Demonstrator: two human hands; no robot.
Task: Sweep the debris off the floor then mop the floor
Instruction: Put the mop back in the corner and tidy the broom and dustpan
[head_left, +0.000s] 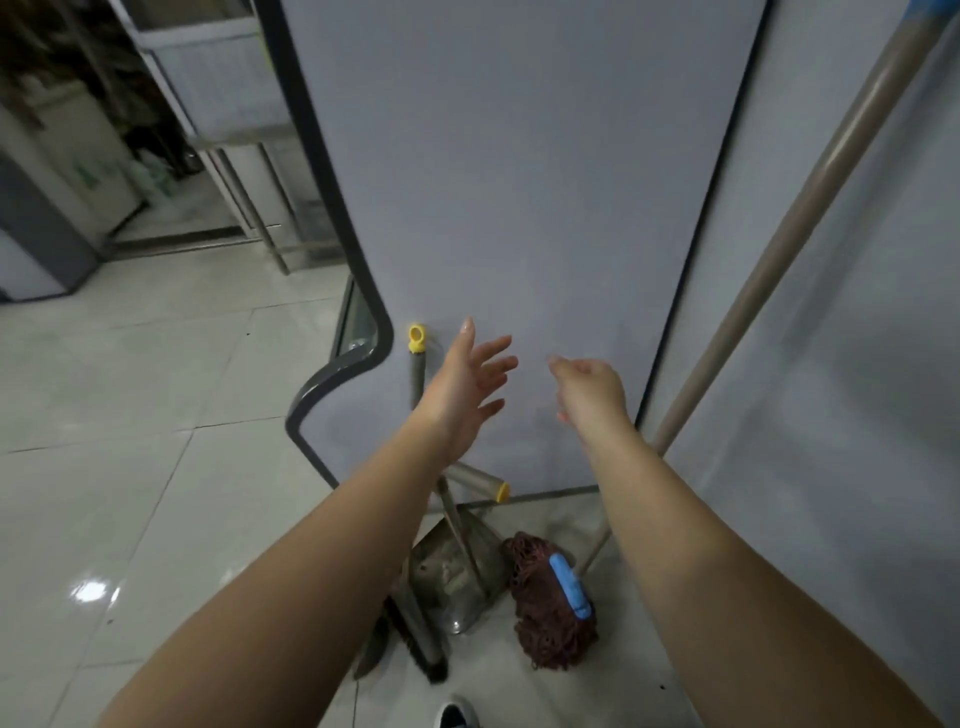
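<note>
Both bare arms reach forward toward a pale grey flat panel (519, 182) with a dark rounded edge trim. The left hand (467, 384) is held out with its fingers spread and straight, gripping nothing; it sits in front of the grey handle with a yellow ring cap (416, 339), which leans against the panel, and whether the palm touches that handle cannot be told. The right hand (589, 392) is a little to the right, blurred, with its fingers loosely bent and holding nothing.

Below the hands, near the foot of the panel, stands a grey translucent plastic dustpan (457, 571) with pale debris inside it. A second grey handle with a yellow end cap (480, 482) shows just above the dustpan, partly hidden by the left forearm. To the near left of the dustpan lies the dark bristled head of a broom (423, 652) on the glossy white tiled floor (130, 415).

Just right of the dustpan rests a brown string mop head (545, 618) with a blue plastic clamp (570, 584); its long beige pole (789, 228) slants up to the far right, leaning along the panel. A dark and white shoe tip (456, 714) shows at the near edge
</note>
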